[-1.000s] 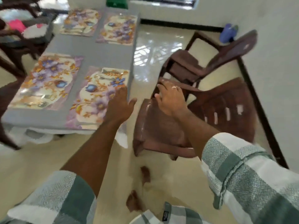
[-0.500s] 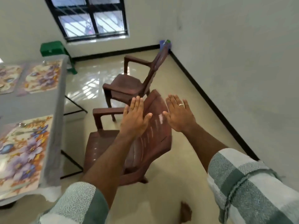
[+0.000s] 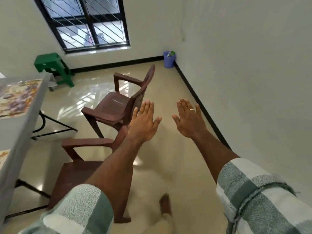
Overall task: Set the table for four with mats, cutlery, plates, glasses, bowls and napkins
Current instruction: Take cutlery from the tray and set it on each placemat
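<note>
The grey table [image 3: 20, 132] shows only at the left edge, with a floral place mat [image 3: 18, 97] on its far corner and a sliver of another mat [image 3: 3, 155] lower down. My left hand [image 3: 144, 123] and my right hand [image 3: 190, 119] are stretched out in front of me over the floor, fingers straight, holding nothing. The left hand hovers just right of the two brown chairs. No cutlery, plates, glasses, bowls or napkins are in view.
Two brown plastic armchairs stand beside the table, one near [image 3: 84, 169] and one farther [image 3: 123, 102]. A green stool [image 3: 52, 65] sits under the window, a blue bin [image 3: 169, 59] in the corner. The white wall [image 3: 253, 81] runs along the right.
My view has swung right and away from the table. Both hands left the near chair's back and now hover over open floor, farther apart.
</note>
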`<control>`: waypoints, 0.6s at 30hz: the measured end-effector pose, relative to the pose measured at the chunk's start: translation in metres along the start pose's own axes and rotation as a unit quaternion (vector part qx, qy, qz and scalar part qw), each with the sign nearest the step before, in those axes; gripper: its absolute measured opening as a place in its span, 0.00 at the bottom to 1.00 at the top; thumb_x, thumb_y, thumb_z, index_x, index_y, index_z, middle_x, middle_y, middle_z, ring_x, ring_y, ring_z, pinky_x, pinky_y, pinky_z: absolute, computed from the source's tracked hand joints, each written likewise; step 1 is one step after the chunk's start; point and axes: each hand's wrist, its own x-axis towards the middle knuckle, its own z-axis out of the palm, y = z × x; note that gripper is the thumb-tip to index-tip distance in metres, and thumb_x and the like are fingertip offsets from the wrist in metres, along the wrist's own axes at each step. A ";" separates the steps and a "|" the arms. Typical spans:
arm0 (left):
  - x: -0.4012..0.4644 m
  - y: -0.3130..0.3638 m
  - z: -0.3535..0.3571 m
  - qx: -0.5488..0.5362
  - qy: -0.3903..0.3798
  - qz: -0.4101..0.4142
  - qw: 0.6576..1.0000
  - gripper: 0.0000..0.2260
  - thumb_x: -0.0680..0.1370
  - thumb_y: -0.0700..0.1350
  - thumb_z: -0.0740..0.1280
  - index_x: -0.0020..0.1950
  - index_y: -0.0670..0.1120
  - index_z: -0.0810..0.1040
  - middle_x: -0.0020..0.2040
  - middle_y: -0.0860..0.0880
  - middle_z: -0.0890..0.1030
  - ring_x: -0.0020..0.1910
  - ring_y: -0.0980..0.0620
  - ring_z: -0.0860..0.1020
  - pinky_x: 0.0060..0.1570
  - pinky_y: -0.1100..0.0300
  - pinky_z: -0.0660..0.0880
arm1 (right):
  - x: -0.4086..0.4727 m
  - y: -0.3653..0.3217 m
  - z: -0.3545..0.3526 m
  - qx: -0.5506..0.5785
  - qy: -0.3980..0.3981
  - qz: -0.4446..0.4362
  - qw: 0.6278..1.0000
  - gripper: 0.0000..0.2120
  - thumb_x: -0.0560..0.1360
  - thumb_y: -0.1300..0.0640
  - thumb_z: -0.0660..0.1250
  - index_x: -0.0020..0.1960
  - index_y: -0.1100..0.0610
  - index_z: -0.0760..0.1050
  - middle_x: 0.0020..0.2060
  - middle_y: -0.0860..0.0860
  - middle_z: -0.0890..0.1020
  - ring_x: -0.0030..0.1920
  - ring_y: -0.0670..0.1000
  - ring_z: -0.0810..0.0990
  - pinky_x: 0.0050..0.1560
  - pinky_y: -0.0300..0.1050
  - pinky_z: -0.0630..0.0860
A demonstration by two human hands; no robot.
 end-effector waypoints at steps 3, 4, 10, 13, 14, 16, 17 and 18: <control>0.070 -0.004 0.019 -0.007 -0.004 -0.013 1.000 0.33 0.84 0.63 0.43 0.82 0.48 0.38 0.82 0.49 0.39 0.79 0.53 0.35 0.76 0.52 0.34 | 0.067 0.030 0.010 -0.006 -0.012 -0.016 1.000 0.31 0.84 0.41 0.44 0.82 0.54 0.43 0.82 0.50 0.46 0.81 0.52 0.43 0.78 0.59 0.39; 0.098 -0.007 0.026 -0.009 -0.004 -0.019 1.000 0.33 0.84 0.64 0.43 0.82 0.48 0.38 0.82 0.49 0.39 0.79 0.52 0.35 0.76 0.51 0.34 | 0.094 0.040 0.013 -0.008 -0.014 -0.024 1.000 0.31 0.84 0.41 0.44 0.82 0.54 0.43 0.82 0.50 0.45 0.81 0.52 0.42 0.78 0.59 0.39; 0.256 -0.028 0.041 -0.028 -0.012 -0.051 0.998 0.32 0.84 0.63 0.42 0.82 0.47 0.38 0.83 0.49 0.40 0.80 0.51 0.36 0.79 0.47 0.39 | 0.248 0.088 0.019 -0.024 -0.038 -0.045 0.998 0.31 0.84 0.41 0.44 0.82 0.53 0.44 0.82 0.50 0.46 0.81 0.51 0.43 0.79 0.59 0.40; 0.324 -0.045 0.034 -0.042 -0.002 -0.069 0.997 0.32 0.84 0.62 0.44 0.82 0.47 0.39 0.83 0.49 0.40 0.80 0.52 0.37 0.77 0.50 0.36 | 0.326 0.096 0.014 -0.020 -0.050 -0.063 0.997 0.31 0.84 0.41 0.45 0.82 0.54 0.45 0.82 0.50 0.46 0.81 0.51 0.44 0.79 0.60 0.41; 0.347 -0.052 0.034 -0.044 0.003 -0.076 0.996 0.32 0.84 0.62 0.44 0.82 0.47 0.39 0.82 0.49 0.39 0.80 0.52 0.37 0.77 0.50 0.36 | 0.355 0.097 0.014 -0.021 -0.050 -0.074 0.996 0.31 0.85 0.41 0.45 0.82 0.53 0.45 0.82 0.50 0.46 0.81 0.52 0.44 0.79 0.60 0.41; 0.384 -0.068 0.035 -0.053 0.012 -0.096 0.994 0.32 0.84 0.62 0.44 0.82 0.47 0.39 0.83 0.49 0.41 0.80 0.52 0.37 0.77 0.48 0.37 | 0.407 0.097 0.015 -0.025 -0.050 -0.101 0.993 0.31 0.85 0.41 0.46 0.82 0.54 0.45 0.82 0.50 0.46 0.81 0.52 0.44 0.79 0.60 0.41; 0.407 -0.079 0.035 -0.059 0.016 -0.109 0.992 0.32 0.84 0.62 0.44 0.82 0.47 0.40 0.83 0.49 0.42 0.81 0.52 0.38 0.78 0.47 0.39 | 0.438 0.096 0.017 -0.028 -0.053 -0.117 0.991 0.31 0.84 0.41 0.46 0.82 0.54 0.45 0.82 0.51 0.47 0.81 0.52 0.45 0.79 0.60 0.42; 0.427 -0.089 0.036 -0.061 0.021 -0.124 0.990 0.32 0.84 0.61 0.44 0.82 0.46 0.40 0.83 0.48 0.42 0.81 0.52 0.39 0.79 0.46 0.40 | 0.466 0.095 0.019 -0.031 -0.054 -0.132 0.989 0.31 0.84 0.41 0.46 0.82 0.54 0.46 0.82 0.51 0.47 0.81 0.52 0.45 0.79 0.61 0.42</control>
